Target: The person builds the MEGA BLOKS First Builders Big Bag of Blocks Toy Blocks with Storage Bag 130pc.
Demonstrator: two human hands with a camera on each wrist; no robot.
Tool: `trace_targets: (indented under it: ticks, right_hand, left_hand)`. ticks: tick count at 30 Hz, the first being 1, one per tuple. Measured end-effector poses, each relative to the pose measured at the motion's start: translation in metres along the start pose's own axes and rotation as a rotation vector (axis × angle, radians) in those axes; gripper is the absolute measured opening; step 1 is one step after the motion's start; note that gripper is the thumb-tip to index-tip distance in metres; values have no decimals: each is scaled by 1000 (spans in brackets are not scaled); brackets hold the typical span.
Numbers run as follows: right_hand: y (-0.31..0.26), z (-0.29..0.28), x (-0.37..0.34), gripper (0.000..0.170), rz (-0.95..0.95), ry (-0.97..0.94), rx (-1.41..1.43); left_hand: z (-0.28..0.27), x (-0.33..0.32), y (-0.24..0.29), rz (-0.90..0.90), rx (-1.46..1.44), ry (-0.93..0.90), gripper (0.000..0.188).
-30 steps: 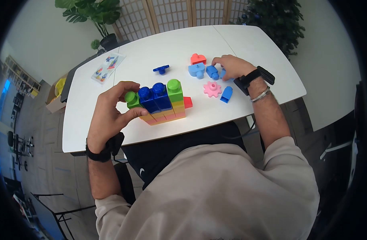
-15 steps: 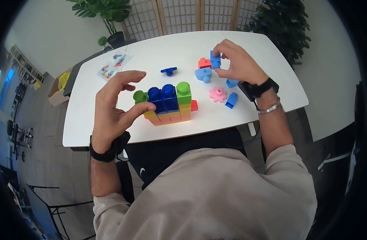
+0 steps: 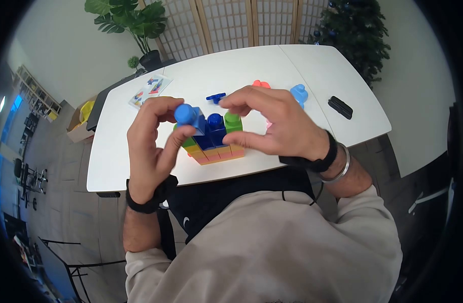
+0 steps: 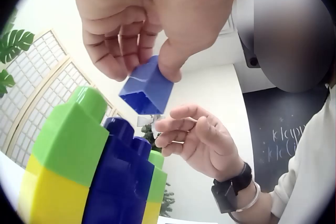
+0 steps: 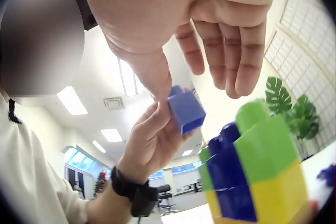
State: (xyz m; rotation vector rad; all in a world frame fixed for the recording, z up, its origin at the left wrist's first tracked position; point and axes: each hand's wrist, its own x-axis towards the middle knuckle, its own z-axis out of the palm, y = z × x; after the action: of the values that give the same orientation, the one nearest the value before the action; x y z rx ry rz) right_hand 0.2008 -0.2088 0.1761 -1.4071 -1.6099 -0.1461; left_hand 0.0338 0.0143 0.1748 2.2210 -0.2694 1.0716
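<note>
My left hand (image 3: pixel 153 139) pinches a light blue block (image 4: pixel 147 85) between thumb and fingers. The block has a stud on top and an open hollow underside, and it is held above a block tower (image 3: pixel 219 151). Yellow and orange-pink blocks make up the tower's lower rows. On top are a dark blue two-stud block (image 4: pixel 121 166) and green blocks (image 5: pixel 268 145) at both ends. My right hand (image 3: pixel 282 121) hovers at the tower's right side, holding nothing, its fingers and thumb apart. It hides several loose pieces.
Behind the tower lies a dark blue piece (image 3: pixel 215 97). A red piece (image 3: pixel 261 84) and a light blue piece (image 3: pixel 299 94) are farther right, beyond my right hand. A black oblong object (image 3: pixel 340 107) rests near the table's right side. A printed sheet (image 3: pixel 150 90) lies at the back left.
My right hand picked up the light blue block and brought it left to the tower. The block has passed into my left hand, and the right hand has let go.
</note>
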Motion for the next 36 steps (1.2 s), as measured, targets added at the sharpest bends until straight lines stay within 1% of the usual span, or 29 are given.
trace_targets:
  ticks: [1,2,3,4,6,7,8,9,10,12,13,14,16,17,19,20,22,23,25,26,28,29,31,33,35,36]
  right_hand:
    - [2,-7,0,41,-44,5,-142]
    - [4,-15,0,37,-88,9,-283]
    - [7,-23,0,30,-119,28,-335]
    - [4,-32,-1,25,-70,40,-349]
    - [5,-47,-4,23,53,52,-337]
    - [9,-52,-6,23,58,34,-334]
    - [12,-57,-9,23,112,15,-355]
    - [14,-62,-13,24,169,-4,-379]
    - [19,-66,-20,24,182,-23,-383]
    - [41,-68,-38,26,311,-179,-424]
    - [51,-69,-48,29,318,-268,-460]
    - [57,-67,-59,32,414,-375,-525]
    - [76,-63,-87,34,333,-488,-564]
    - [83,-63,-97,34,327,-491,-568]
    - [94,-60,-111,38,403,-625,-607]
    - [99,-59,-113,38,399,-624,-609]
    - [101,-55,-107,38,506,-714,-659]
    - [97,-56,-100,38,497,-719,-660]
    - [76,-60,-80,37,488,-528,-520]
    - [65,-62,-66,37,485,-532,-517]
    - [44,-65,-33,35,303,-360,-376]
    - [34,-64,-18,35,305,-355,-377]
    - [17,-58,12,33,179,-268,-309]
    - [6,-46,40,33,162,-274,-262]
    - [9,-32,57,32,146,-291,-207]
    - [15,-25,62,34,33,-352,-265]
  left_hand:
    - [1,-1,-8,-71,-41,16,37]
    - [3,-2,-14,-69,-39,20,37]
    - [6,-4,-20,-150,-92,-8,38]
    - [9,-6,-24,-234,-147,-33,38]
    - [12,-6,-27,-226,-115,-27,38]
    - [7,-3,-21,-227,-23,-109,36]
    - [4,-2,-18,-228,65,-193,35]
    - [3,-3,-21,-204,72,-193,36]
    - [2,-3,-23,-191,35,-180,37]
    - [3,-4,-23,-214,3,-173,37]
    - [3,-3,-21,-219,-7,-157,37]
    - [3,-3,-19,-206,21,-165,36]
    - [2,-3,-18,-191,52,-164,36]
    - [3,-3,-19,-202,57,-169,35]
    - [2,-2,-18,-212,65,-172,35]
    - [2,-2,-18,-218,64,-180,36]
    - [2,-2,-17,-228,67,-178,36]
    - [2,-2,-16,-234,51,-180,36]
    - [2,-3,-17,-246,38,-175,36]
    - [3,-4,-18,-244,32,-172,36]
    - [3,-5,-19,-240,26,-174,36]
    - [4,-5,-20,-225,26,-158,37]
    - [5,-4,-21,-198,28,-147,38]
    - [5,-4,-19,-221,15,-147,38]
    - [5,-3,-19,-213,14,-149,38]
    - [5,-3,-19,-214,7,-146,38]
